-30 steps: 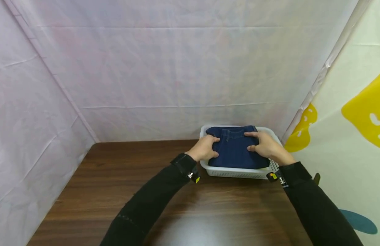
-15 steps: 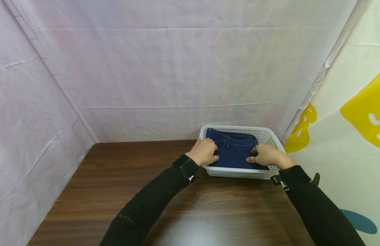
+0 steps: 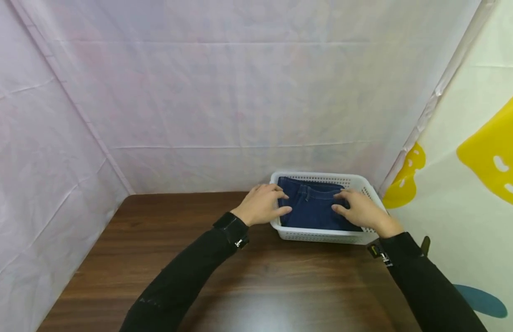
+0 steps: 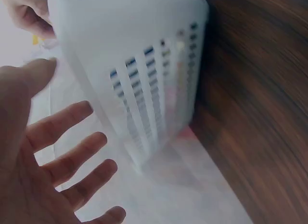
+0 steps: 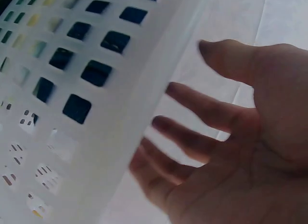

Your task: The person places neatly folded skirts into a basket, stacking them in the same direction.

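Note:
Folded dark blue jeans (image 3: 319, 214) lie inside a white perforated plastic basket (image 3: 323, 235), waistband toward the back. My left hand (image 3: 262, 204) is over the basket's left rim with fingers spread and nothing held. In the left wrist view that hand (image 4: 57, 156) is just off the basket wall (image 4: 96, 46). Above the right part of the jeans hovers my right hand (image 3: 360, 211), fingers and thumb apart. The right wrist view has this hand (image 5: 216, 132) loosely bent beside the basket rim, gripping nothing. Whether its fingertips touch the jeans cannot be told.
The basket stands at the back right of a brown wooden table (image 3: 190, 258). A pale fabric wall (image 3: 240, 92) rises behind it. On the right hangs a white sheet (image 3: 456, 221) with yellow face prints. Light and yellowish material shows through the basket's holes under the jeans.
The jeans have gone down into the basket and both hands have let go of them. My left hand has drawn back left; the right hand has lifted slightly off the cloth.

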Motion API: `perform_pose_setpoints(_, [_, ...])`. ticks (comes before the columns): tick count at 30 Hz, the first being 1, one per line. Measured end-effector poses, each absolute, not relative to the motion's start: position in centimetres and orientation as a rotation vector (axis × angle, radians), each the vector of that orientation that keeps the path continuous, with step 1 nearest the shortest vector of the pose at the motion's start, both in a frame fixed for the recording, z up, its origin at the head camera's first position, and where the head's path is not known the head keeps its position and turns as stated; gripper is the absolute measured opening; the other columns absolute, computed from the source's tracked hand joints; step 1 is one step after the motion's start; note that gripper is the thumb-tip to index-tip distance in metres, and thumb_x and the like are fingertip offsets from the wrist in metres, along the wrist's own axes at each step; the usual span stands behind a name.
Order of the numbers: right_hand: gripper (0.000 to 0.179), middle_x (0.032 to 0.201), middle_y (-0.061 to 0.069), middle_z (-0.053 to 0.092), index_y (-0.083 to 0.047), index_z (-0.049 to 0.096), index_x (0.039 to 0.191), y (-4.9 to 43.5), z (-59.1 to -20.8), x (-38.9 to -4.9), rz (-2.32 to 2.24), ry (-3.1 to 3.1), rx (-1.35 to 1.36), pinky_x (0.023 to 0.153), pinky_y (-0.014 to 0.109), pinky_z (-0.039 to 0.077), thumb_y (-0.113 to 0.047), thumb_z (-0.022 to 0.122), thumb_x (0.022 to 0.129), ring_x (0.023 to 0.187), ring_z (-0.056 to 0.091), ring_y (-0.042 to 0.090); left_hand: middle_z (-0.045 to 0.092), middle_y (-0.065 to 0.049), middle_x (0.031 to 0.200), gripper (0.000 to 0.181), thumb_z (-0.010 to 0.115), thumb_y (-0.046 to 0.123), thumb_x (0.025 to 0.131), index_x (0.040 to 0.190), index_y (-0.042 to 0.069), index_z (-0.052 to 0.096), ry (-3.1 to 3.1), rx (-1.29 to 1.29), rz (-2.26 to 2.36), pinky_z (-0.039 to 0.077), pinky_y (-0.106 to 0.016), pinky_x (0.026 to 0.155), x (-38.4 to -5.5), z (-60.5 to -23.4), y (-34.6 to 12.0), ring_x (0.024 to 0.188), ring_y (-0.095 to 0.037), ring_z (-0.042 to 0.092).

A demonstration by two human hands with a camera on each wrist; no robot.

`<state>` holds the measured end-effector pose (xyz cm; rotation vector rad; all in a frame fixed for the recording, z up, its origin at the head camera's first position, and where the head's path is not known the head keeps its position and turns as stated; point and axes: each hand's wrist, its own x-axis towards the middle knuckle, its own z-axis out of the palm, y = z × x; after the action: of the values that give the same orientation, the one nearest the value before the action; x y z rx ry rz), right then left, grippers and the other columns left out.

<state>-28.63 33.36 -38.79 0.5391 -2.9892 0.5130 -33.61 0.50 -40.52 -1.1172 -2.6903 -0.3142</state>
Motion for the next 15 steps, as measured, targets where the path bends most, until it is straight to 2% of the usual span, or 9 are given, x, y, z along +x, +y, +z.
perform_pose_setpoints(2, [0.050, 0.147, 0.029, 0.042, -0.002, 0.051, 0.143, 33.3, -38.9, -28.5, 0.524, -2.936, 0.565, 0.109, 0.060, 0.032, -0.032, 0.059, 0.105, 0.135, 0.037, 0.048, 0.052, 0.000, 0.141, 0.057, 0.046, 0.069, 0.098, 0.136, 0.029, 0.063, -2.681, -1.084, -0.320, 0.031, -0.052, 0.112, -33.4, -40.4, -0.8, 0.128, -0.024, 0.049])
perform_pose_setpoints(5, [0.054, 0.148, 0.028, 0.040, -0.003, 0.047, 0.147, 33.2, -38.9, -28.4, 0.524, -2.840, 0.619, 0.109, 0.059, 0.031, -0.037, 0.057, 0.105, 0.136, 0.037, 0.046, 0.049, -0.001, 0.145, 0.065, 0.041, 0.075, 0.096, 0.141, 0.030, 0.058, -2.681, -1.025, -0.322, 0.030, -0.054, 0.112, -33.0, -40.4, -2.9, 0.131, -0.026, 0.046])
perform_pose_setpoints(11, [0.065, 0.150, 0.023, 0.041, -0.005, 0.047, 0.148, 32.8, -39.4, -27.5, 0.502, -2.654, 0.630, 0.109, 0.059, 0.032, -0.047, 0.061, 0.101, 0.136, 0.039, 0.042, 0.044, -0.002, 0.151, 0.072, 0.041, 0.079, 0.094, 0.148, 0.032, 0.051, -2.676, -0.919, -0.341, 0.025, -0.059, 0.113, -32.0, -40.6, -7.2, 0.135, -0.030, 0.042])
perform_pose_setpoints(15, [0.070, 0.153, 0.018, 0.039, -0.011, 0.044, 0.152, 32.6, -40.0, -26.8, 0.489, -2.612, 0.612, 0.107, 0.060, 0.033, -0.054, 0.061, 0.098, 0.137, 0.039, 0.040, 0.038, -0.004, 0.155, 0.077, 0.041, 0.082, 0.091, 0.151, 0.033, 0.045, -2.697, -0.849, -0.339, 0.021, -0.061, 0.114, -31.1, -40.9, -10.0, 0.137, -0.033, 0.039])
